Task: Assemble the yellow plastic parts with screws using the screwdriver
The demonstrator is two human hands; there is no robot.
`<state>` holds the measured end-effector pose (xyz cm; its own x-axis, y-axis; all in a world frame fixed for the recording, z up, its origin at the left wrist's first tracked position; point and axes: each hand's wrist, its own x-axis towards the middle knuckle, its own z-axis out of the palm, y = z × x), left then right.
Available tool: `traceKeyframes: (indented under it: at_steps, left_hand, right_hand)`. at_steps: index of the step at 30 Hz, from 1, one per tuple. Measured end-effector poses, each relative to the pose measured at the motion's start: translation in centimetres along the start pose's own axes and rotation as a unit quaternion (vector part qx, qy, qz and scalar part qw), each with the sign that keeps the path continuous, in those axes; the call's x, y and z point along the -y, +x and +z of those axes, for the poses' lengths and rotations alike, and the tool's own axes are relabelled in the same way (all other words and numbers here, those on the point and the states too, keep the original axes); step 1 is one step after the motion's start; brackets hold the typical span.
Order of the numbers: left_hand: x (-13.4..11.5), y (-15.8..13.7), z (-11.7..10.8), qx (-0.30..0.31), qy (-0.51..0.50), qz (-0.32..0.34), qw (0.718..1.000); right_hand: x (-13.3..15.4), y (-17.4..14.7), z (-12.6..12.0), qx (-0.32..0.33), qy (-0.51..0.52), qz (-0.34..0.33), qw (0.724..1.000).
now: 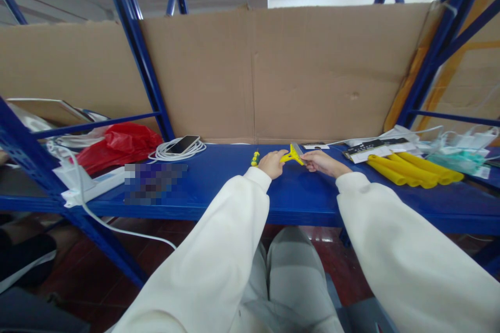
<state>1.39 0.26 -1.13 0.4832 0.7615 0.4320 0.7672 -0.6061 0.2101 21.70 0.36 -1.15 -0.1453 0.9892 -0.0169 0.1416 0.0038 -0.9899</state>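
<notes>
Over the blue shelf top [230, 182], a yellow scraper [290, 156] with a wide greyish blade is held between my two hands. My left hand [272, 164] is closed round its handle. My right hand [322, 162] pinches the head near one end of the blade; whether its fingers also hold a small part there is too small to tell. Just left of my left hand lies a yellow-and-black screwdriver [255, 158], its shaft pointing away from me. A small black-and-white card [315, 146] lies behind my right hand.
Several yellow tube-like pieces [414, 169] lie at right by black-and-white packaging [377, 149] and clear-green plastic bags [457, 158]. At left are a phone [183, 144] on a coiled white cable [162, 152], a red bag [125, 145] and a white power strip [97, 186]. Cardboard [304, 73] stands behind.
</notes>
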Motion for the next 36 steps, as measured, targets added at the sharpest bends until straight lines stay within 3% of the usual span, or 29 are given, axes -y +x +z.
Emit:
traceKeyframes:
  at_steps: [9,16,22,24,29,36]
  left_hand:
    - [-0.6,-0.2,-0.4,0.060,0.062,0.012,0.996]
    - [-0.4,-0.1,-0.1,0.065,0.082,0.018,0.994]
    - [-0.3,0.1,0.1,0.079,0.107,0.005,0.991]
    - [-0.3,0.2,0.0,0.075,0.108,0.002,0.991]
    - [-0.4,0.0,-0.2,0.070,0.110,0.008,0.991]
    - [-0.8,-0.2,-0.4,0.074,0.110,0.020,0.991]
  right_hand:
    - [0.0,0.0,1.0,0.005,-0.029,-0.010,1.000]
    - [0.1,0.1,1.0,0.035,-0.088,-0.031,0.995]
    - [2.2,1.3,-0.1,0.084,-0.148,0.051,0.984]
    - [2.8,2.0,-0.2,0.059,-0.123,0.045,0.990]
    - [2.8,3.2,1.5,-0.084,-0.067,-0.013,0.994]
    - [1.6,2.6,2.8,-0.111,-0.040,-0.044,0.992]
